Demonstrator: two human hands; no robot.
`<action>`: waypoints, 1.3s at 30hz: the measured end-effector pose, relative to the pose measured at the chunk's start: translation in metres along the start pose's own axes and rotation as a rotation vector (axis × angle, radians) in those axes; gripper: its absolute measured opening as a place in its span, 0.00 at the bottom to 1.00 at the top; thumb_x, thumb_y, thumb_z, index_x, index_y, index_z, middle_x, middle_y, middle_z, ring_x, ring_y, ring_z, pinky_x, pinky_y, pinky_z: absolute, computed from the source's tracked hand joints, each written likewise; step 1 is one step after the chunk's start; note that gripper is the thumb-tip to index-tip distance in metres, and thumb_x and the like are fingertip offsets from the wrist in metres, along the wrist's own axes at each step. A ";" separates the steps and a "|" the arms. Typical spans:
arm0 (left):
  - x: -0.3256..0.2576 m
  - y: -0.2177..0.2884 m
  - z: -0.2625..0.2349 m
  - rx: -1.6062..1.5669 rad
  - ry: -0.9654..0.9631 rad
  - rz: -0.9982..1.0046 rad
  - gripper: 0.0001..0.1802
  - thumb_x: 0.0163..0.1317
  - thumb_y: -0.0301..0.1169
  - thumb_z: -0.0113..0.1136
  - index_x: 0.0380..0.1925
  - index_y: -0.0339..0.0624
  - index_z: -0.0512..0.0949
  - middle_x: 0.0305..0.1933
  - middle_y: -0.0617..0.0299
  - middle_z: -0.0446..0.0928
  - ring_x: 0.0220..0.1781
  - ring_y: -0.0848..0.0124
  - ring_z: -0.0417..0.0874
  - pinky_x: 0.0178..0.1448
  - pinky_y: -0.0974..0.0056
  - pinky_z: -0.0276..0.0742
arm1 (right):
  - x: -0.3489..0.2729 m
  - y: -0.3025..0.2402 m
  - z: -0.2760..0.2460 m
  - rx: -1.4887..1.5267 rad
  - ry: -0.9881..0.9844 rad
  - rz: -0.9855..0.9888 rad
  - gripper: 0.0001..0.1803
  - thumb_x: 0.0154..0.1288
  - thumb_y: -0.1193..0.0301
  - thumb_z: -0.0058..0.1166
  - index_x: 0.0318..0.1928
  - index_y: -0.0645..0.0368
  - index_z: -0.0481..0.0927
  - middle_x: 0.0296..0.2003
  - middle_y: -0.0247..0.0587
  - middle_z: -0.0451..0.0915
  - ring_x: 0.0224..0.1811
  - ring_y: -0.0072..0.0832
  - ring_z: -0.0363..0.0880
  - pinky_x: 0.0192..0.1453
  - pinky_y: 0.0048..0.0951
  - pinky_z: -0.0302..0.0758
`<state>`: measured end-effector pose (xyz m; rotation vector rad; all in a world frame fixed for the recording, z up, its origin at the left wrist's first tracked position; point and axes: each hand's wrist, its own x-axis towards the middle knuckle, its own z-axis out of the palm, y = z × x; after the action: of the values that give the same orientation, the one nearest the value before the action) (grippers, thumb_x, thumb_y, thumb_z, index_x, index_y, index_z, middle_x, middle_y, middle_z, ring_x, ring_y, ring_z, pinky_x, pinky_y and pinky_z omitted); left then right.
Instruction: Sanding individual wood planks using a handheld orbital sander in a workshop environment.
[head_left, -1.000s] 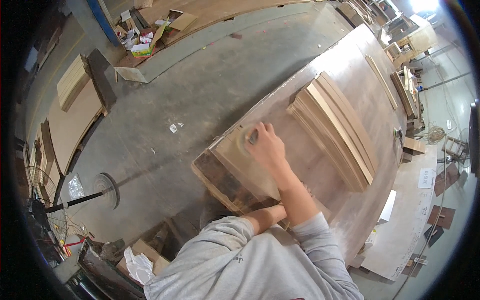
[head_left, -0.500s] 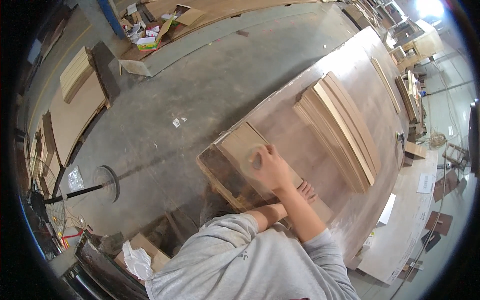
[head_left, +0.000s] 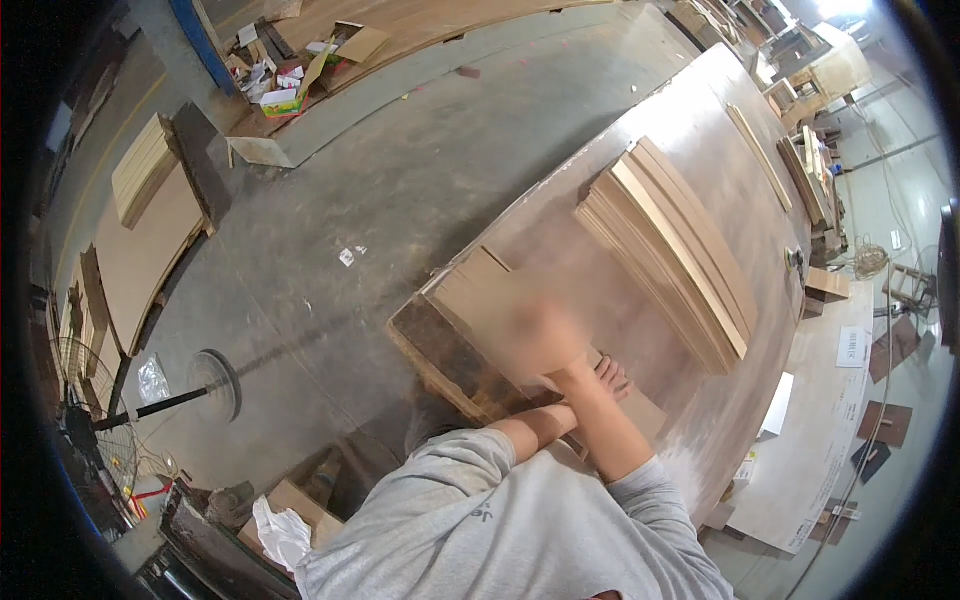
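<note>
My forearms cross over the near end of the table. My right hand [head_left: 548,338] is smeared by motion above a flat brown board [head_left: 468,283]; its fingers, and anything in them, cannot be made out. Under the right forearm passes my left arm. My left hand [head_left: 613,378] lies with its fingers stretched out on the same board, near its right part, and seems to hold nothing. A stack of long, narrow boards [head_left: 665,265] lies on the table just beyond my hands, with one paler strip among the brown ones.
The large brown table [head_left: 690,130] stretches away to the upper right, with a thin pale strip [head_left: 760,157] near its far edge. On the floor at left are a round-based stand [head_left: 215,385] and stacked panels [head_left: 150,245]. A white sheet [head_left: 815,450] lies at right.
My right hand, earlier closed around a roundish thing on the board, is now blurred and slightly further right. My left hand stays in place on the board. The whole view has shifted slightly.
</note>
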<state>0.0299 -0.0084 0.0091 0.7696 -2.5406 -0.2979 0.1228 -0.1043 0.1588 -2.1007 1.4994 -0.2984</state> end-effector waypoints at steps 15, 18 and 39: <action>0.000 -0.009 -0.075 -0.014 -0.212 0.027 0.33 0.73 0.44 0.44 0.73 0.42 0.67 0.67 0.41 0.72 0.71 0.40 0.69 0.79 0.36 0.58 | 0.086 -0.055 0.003 -0.071 0.075 0.013 0.22 0.63 0.54 0.62 0.53 0.50 0.81 0.53 0.48 0.81 0.46 0.53 0.88 0.49 0.50 0.85; 0.009 -0.008 -0.069 0.581 -0.357 0.165 0.33 0.71 0.45 0.46 0.74 0.42 0.67 0.66 0.41 0.72 0.70 0.40 0.69 0.78 0.37 0.58 | 0.084 -0.047 0.001 -0.066 0.164 0.043 0.22 0.65 0.51 0.62 0.52 0.50 0.82 0.51 0.48 0.82 0.43 0.52 0.88 0.46 0.49 0.86; -0.007 -0.015 -0.044 -0.103 0.010 0.038 0.45 0.58 0.57 0.62 0.71 0.39 0.72 0.65 0.36 0.72 0.71 0.38 0.67 0.78 0.33 0.54 | -0.002 -0.053 0.001 0.083 0.013 -0.082 0.22 0.64 0.58 0.64 0.53 0.55 0.79 0.51 0.52 0.79 0.50 0.54 0.85 0.52 0.51 0.82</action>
<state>0.0636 -0.0194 0.0398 0.6809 -2.5058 -0.4084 0.1658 -0.0891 0.1870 -2.1013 1.3864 -0.3984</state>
